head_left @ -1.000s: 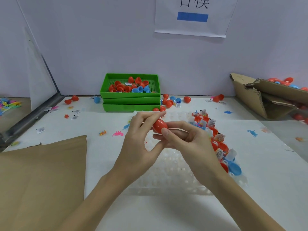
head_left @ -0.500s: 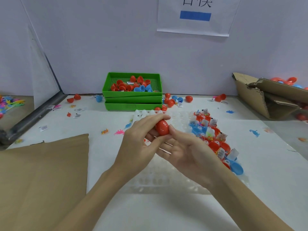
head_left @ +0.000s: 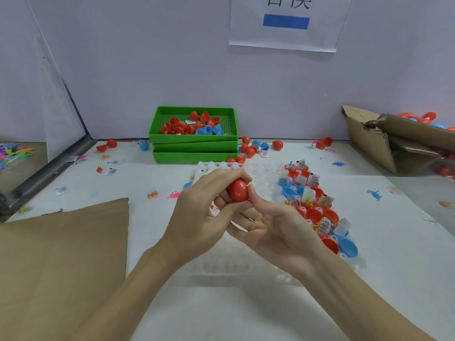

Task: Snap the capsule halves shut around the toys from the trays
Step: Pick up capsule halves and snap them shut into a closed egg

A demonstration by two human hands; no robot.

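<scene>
Head view: left hand [head_left: 197,212] and right hand [head_left: 275,230] partly hide red capsule [head_left: 238,190].

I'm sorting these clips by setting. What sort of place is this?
Probably a hand-assembly or packing bench for capsule toys, not a home. Stacked green trays hold loose capsule halves, a clear holder carries rows of filled halves, and a cardboard box holds more capsules.
</scene>
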